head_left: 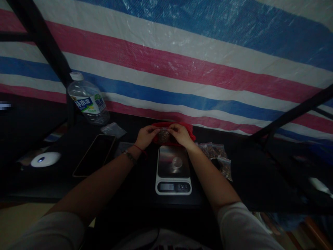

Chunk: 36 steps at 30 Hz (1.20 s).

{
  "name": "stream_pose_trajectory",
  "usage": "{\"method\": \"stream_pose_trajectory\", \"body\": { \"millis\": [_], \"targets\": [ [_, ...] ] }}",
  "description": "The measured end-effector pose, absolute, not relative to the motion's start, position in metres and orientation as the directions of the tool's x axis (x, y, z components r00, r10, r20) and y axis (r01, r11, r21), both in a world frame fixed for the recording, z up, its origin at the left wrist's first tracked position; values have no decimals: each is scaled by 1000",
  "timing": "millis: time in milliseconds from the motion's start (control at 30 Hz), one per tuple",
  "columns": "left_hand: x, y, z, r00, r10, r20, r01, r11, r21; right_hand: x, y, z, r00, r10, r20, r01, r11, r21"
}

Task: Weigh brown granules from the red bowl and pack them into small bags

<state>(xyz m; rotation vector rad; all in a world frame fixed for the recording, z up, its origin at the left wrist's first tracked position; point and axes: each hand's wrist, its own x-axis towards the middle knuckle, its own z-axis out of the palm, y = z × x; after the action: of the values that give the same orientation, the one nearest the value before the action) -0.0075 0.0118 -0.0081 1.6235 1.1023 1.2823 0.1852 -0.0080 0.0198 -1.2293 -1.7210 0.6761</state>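
Between my two hands is a small clear zip bag [163, 135] with brown bits inside. My left hand [147, 134] pinches its upper left corner, and my right hand [180, 134] pinches the upper right one. Behind and under the bag lies a red bag or cloth [191, 129], partly covered by my hands. Just in front stands a white kitchen scale [173, 188] with a lit display; a small clear round cup or lid [177, 162] rests on its metal plate. Several filled zip bags [213, 150] lie right of my right wrist.
On the left are a large clear plastic bottle [88, 100], a phone [95, 155], a white oval device [45, 159] and a clear plastic bag [113, 130]. A striped sheet [182, 69] hangs behind the black table [135, 194]. Dark poles [39, 38] slant at both sides.
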Motion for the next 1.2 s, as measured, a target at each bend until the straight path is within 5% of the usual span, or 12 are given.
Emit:
{"method": "stream_pose_trajectory", "body": {
  "millis": [633,900,1200],
  "targets": [
    [-6,7,-8,278,884,377,201,-437,877,176,-12,18,-191,898,397,426,440,-791],
    [-7,4,-8,304,827,473,394,-561,728,170,-16,20,-248,862,443,537,502,-678],
    [-7,-5,5,319,733,601,399,-679,616,170,-26,47,-308,800,515,571,588,-573]
  ]
}}
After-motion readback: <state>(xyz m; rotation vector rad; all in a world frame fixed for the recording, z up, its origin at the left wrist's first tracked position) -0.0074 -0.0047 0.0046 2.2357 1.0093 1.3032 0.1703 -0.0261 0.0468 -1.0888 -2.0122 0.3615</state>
